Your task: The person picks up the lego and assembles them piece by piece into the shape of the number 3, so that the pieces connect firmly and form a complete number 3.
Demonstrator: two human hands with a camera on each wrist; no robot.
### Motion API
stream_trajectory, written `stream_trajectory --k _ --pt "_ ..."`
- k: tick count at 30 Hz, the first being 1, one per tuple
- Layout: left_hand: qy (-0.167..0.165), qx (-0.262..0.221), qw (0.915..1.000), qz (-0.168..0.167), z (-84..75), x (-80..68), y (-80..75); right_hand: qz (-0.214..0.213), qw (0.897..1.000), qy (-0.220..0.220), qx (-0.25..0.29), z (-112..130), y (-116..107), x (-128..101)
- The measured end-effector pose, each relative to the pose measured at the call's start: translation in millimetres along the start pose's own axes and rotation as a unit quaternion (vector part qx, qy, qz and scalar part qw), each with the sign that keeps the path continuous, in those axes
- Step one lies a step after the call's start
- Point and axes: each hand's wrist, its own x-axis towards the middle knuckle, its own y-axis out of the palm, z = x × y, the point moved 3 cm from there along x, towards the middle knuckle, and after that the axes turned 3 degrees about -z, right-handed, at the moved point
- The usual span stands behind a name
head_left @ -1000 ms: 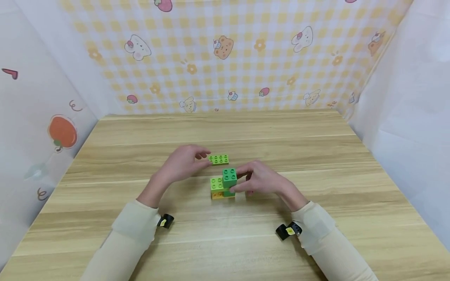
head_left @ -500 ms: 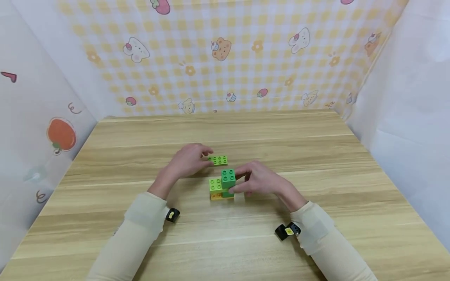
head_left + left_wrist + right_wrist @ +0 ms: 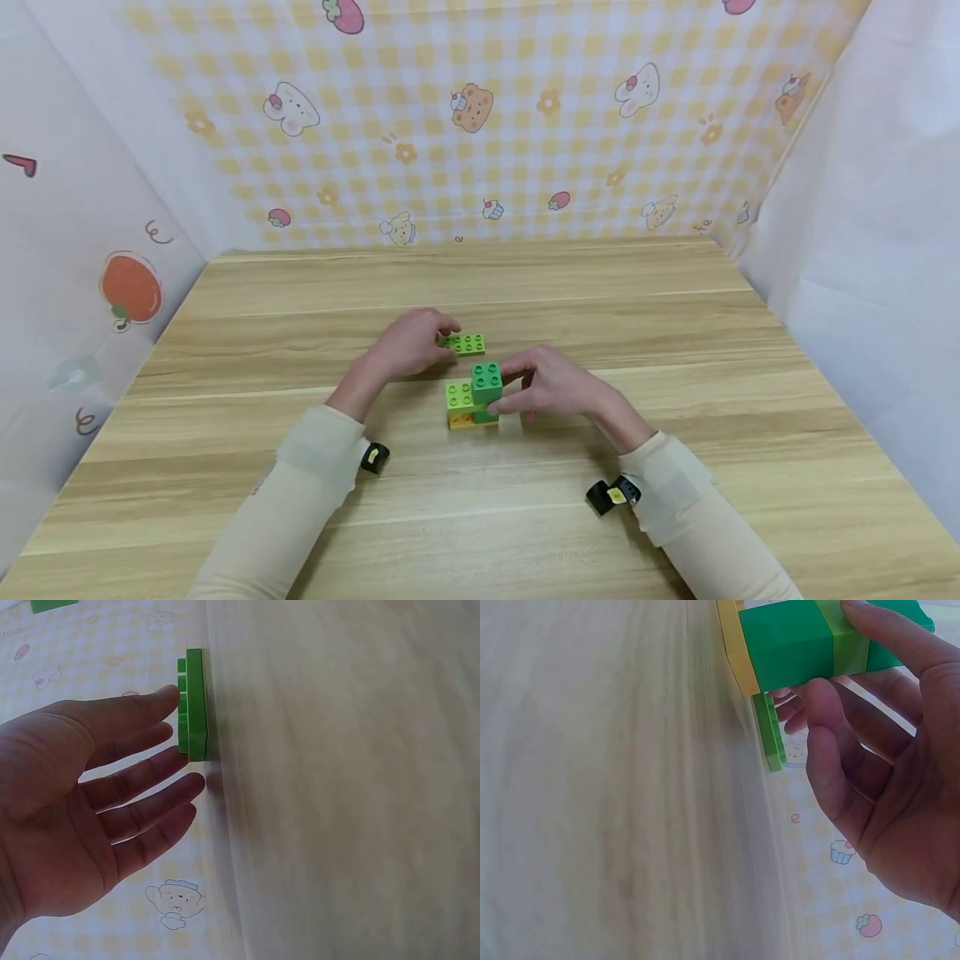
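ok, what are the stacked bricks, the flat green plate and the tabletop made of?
Stacked bricks: likely moulded plastic, smooth, slightly glossy, studded tops. Flat green plate: same plastic look, thin, studded. Tabletop: wood-grain planks, matte; probably laminate, solid wood can't be ruled out.

The flat plate (image 3: 465, 342) lies on the surface (image 3: 675, 333) just beyond the fingertips of the left hand (image 3: 408, 346), which reach its near end. The stacked block tower (image 3: 474, 395) stands on the surface between the two hands, nearer the person than the flat plate and just apart from it. The right hand (image 3: 551, 385) sits directly right of the tower, its fingers against the tower's right side and top block. The left hand lies to the tower's left and a little behind it.
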Motion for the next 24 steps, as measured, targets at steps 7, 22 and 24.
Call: stream_trajectory --k 7,22,24 --pt "0.0 0.016 0.9998 0.009 -3.1 2.2 1.2 -0.003 1.0 -0.002 -0.008 1.0 -0.3 0.1" --pt "0.018 0.058 0.998 0.016 -6.4 5.9 6.2 -0.01 1.0 0.003 -0.018 1.3 1.0 -2.0" --pt "0.018 0.061 0.9978 0.017 -7.3 5.2 6.5 -0.011 1.0 0.004 -0.02 1.8 1.2 -2.3"
